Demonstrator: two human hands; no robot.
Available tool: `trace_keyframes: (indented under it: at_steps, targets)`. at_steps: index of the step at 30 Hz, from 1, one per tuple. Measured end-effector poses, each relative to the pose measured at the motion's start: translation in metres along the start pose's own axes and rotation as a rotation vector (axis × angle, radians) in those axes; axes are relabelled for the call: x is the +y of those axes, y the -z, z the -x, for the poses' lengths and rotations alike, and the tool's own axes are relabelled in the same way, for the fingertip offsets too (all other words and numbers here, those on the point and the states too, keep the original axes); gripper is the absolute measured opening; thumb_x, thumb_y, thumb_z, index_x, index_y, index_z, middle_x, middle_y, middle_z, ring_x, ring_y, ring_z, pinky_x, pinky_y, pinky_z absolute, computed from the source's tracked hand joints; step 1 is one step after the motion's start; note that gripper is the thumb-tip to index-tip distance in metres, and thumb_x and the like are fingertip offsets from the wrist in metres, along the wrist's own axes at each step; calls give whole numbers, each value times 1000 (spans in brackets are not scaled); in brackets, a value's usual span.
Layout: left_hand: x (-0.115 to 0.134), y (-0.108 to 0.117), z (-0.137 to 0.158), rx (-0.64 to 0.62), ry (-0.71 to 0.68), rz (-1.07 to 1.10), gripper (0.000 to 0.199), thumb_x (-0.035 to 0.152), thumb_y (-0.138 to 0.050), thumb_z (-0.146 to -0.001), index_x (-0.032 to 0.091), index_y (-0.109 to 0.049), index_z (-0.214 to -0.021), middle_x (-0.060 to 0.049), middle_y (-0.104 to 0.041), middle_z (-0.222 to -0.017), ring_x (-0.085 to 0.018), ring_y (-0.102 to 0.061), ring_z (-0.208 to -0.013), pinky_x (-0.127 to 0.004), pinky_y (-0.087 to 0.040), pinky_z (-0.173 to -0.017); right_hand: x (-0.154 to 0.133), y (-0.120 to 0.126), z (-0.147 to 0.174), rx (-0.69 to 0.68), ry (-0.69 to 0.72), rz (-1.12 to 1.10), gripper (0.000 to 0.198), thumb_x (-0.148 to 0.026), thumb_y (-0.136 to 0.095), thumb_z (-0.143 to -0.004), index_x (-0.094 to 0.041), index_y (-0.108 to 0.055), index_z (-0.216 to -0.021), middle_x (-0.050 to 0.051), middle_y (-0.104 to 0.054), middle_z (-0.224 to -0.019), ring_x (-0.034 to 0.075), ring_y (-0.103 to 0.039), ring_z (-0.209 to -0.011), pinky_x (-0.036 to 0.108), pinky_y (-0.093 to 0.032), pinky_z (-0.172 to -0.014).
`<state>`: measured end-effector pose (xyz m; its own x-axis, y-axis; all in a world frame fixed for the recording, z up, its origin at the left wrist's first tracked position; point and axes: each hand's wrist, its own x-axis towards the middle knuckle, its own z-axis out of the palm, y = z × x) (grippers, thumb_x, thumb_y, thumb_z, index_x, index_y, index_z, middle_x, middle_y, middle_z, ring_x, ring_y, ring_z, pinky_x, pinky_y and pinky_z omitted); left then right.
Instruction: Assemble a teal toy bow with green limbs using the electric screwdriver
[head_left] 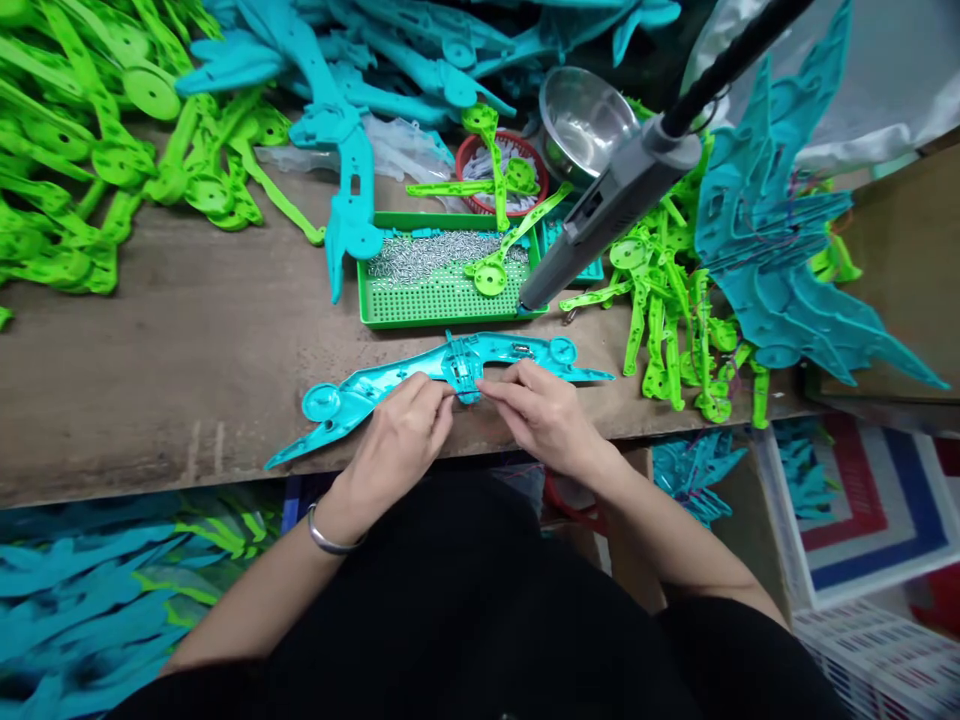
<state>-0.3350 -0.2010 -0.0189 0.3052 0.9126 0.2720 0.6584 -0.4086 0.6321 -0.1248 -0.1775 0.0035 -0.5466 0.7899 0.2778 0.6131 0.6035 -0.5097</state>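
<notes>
A blue plastic shell part [390,375], long and curved with a round cup at each end, lies hollow side up at the table's front edge. My left hand [405,425] is closed in a pinch at its middle. Opposite it, my right hand [544,410] pinches too. Between the fingertips runs a thin dark wire [466,392], held at both ends over the shell's centre block. Its exact ends are hidden by my fingers. A small metal piece [521,351] sits inside the shell's right half.
Behind the shell stands a green perforated tray [420,312] of screws, with a grey electric screwdriver [615,205] hanging over its right end. Green arm-shaped parts [67,150] are heaped left and right. Blue wing-like pieces [780,220] stack at right; a steel bowl [589,115] is behind.
</notes>
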Motion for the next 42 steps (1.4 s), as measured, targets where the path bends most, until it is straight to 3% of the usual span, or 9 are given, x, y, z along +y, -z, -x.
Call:
trace_keyframes:
  at_steps: [3, 6, 9, 15, 20, 27, 30, 36, 42]
  targets:
    - [0, -4, -6, -17, 33, 10, 21, 20, -48, -98, 14, -65, -110, -7, -64, -89, -20, -63, -82, -33, -52, -76, 8, 1, -7, 38, -58, 35, 17, -21, -54, -98, -18, -71, -101, 5, -63, -83, 16, -60, -78, 30, -51, -72]
    - [-1, -7, -10, -26, 48, -82, 48, 27, -54, -97, 12, -48, -143, -16, -64, -119, -28, -61, -106, -42, -50, -91, 15, 7, -16, 9, -118, 171, 20, -21, -51, -98, -15, -69, -92, 6, -62, -82, 17, -57, -75, 30, -46, -66]
    - [-5, -10, -12, 3, 76, -197, 66, 32, -57, -95, 13, -33, -154, -20, -54, -141, -36, -52, -124, -50, -45, -100, 21, 12, -25, -73, -148, 328, 24, -20, -46, -98, -13, -68, -90, 9, -61, -86, 17, -54, -72, 30, -39, -60]
    - [-16, -12, -11, -31, 57, -211, 70, 40, -56, -95, 13, -30, -154, -20, -56, -139, -36, -52, -125, -50, -41, -102, 22, 8, -35, -214, -119, 459, 23, -15, -44, -95, -15, -66, -89, 9, -59, -89, 15, -46, -65, 31, -25, -53]
    - [-17, -14, -12, -72, 66, -241, 94, 62, -65, -84, 11, -29, -155, -21, -59, -134, -38, -54, -120, -50, -40, -99, 23, 3, -36, -237, -146, 377, 24, -19, -45, -97, -15, -68, -90, 9, -60, -89, 15, -49, -65, 31, -27, -55]
    - [-17, -15, -13, 1, 54, -246, 83, 48, -70, -82, 15, -36, -150, -19, -62, -132, -37, -57, -117, -48, -39, -96, 35, 2, -32, -131, -312, 47, 16, -22, -57, -93, -17, -71, -85, 4, -64, -81, 16, -58, -73, 30, -41, -68]
    - [-17, -13, -13, 28, 33, -223, 72, 47, -71, -82, 15, -44, -141, -17, -63, -130, -36, -58, -117, -47, -40, -95, 36, -3, -27, -54, -310, -27, 16, -25, -60, -93, -18, -73, -86, 4, -65, -82, 17, -60, -78, 31, -44, -74]
    - [-23, -15, -11, 27, 41, -198, 57, 47, -75, -78, 16, -51, -120, -17, -66, -119, -36, -60, -111, -49, -43, -92, 32, -19, -17, 62, -233, 64, 16, -28, -63, -93, -22, -77, -88, 7, -65, -91, 21, -57, -87, 38, -45, -81]
    - [-25, -9, -16, -88, 47, -41, 39, 49, -66, -88, 18, -56, -111, -15, -63, -117, -32, -57, -113, -49, -47, -97, 30, -30, -19, -3, -211, 137, 16, -27, -63, -92, -23, -76, -84, 5, -70, -92, 22, -54, -88, 38, -38, -77]
